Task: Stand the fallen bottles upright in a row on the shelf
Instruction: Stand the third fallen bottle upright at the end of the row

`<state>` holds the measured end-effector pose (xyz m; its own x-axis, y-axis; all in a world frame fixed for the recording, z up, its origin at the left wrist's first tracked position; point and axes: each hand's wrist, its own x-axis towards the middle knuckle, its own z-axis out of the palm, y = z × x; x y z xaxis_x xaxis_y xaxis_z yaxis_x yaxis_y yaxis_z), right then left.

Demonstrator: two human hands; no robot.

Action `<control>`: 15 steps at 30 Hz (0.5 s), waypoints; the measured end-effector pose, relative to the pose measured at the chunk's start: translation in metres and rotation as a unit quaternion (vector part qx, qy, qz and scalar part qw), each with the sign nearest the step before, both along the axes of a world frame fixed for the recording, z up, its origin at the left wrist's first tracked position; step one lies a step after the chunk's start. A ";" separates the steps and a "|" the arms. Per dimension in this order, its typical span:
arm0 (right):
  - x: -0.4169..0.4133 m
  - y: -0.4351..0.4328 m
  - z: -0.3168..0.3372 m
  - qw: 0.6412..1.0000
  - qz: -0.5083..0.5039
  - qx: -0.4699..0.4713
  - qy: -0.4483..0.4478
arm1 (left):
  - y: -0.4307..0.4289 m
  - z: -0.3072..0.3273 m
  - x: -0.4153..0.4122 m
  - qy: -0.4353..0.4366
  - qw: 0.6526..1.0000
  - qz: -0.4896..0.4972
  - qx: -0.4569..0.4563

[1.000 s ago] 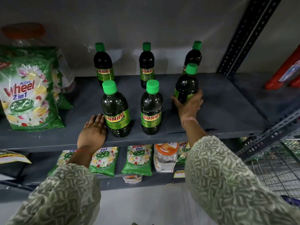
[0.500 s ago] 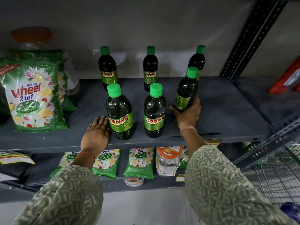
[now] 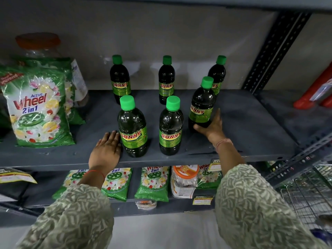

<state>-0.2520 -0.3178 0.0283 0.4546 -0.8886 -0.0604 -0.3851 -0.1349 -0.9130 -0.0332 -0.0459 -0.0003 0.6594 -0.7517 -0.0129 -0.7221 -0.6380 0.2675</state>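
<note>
Several dark Sunny bottles with green caps stand upright on the grey shelf point(image 3: 251, 126) in two rows. The front row has a left bottle point(image 3: 133, 128), a middle bottle point(image 3: 170, 126) and a right bottle point(image 3: 202, 105). Three more stand behind at left point(image 3: 120, 79), middle point(image 3: 166, 80) and right point(image 3: 218, 74). My right hand point(image 3: 211, 125) grips the base of the front right bottle, which leans slightly. My left hand point(image 3: 106, 150) rests flat on the shelf, fingers touching the front left bottle's side.
Green Wheel detergent bags point(image 3: 38, 106) and a clear jar with an orange lid point(image 3: 38, 44) stand at the shelf's left. More bags point(image 3: 152, 182) and a jar point(image 3: 184, 178) fill the lower shelf. A perforated upright post point(image 3: 274, 51) and a wire cart point(image 3: 309, 194) are at right.
My right hand has turned the front right bottle so its label faces me and shifted it slightly right. My left hand has stayed flat beside the front left bottle.
</note>
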 end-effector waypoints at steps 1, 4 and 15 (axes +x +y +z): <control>0.008 0.006 0.001 0.998 -0.050 -0.030 0.027 | 0.000 0.000 0.000 0.000 1.000 -0.001 0.002; 0.024 0.021 -0.001 0.987 -0.133 -0.091 -0.015 | 0.000 0.001 0.000 0.005 1.000 0.001 -0.002; 0.007 -0.003 -0.004 0.998 0.039 -0.057 -0.004 | 0.001 0.003 -0.003 0.010 1.000 0.004 -0.013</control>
